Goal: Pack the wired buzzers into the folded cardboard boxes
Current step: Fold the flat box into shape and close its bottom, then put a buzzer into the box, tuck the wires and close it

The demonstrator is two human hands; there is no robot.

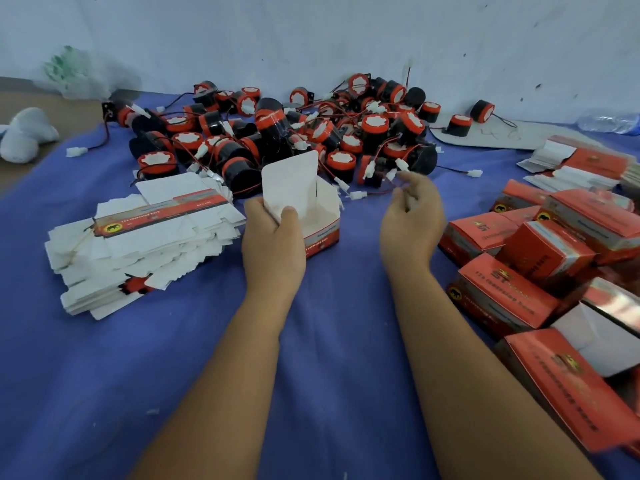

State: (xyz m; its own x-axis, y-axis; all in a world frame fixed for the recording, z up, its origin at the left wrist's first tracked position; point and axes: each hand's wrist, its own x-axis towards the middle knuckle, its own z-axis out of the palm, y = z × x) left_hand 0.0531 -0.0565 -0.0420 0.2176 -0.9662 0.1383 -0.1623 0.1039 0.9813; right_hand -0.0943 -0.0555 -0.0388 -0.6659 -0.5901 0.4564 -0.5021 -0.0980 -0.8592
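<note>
- An open cardboard box (313,216) is held upright on the blue cloth (104,375) by the left hand (273,237), its white flap pinched; nothing can be made out inside.
- The right hand (410,216) is blurred, fingers loosely curled beside a thin wire; a grip cannot be told.
- Black-and-red wired buzzers (277,133) are heaped just behind the box.
- Closed red boxes (519,271) are piled at the right, flat blanks (145,237) at the left.
</note>
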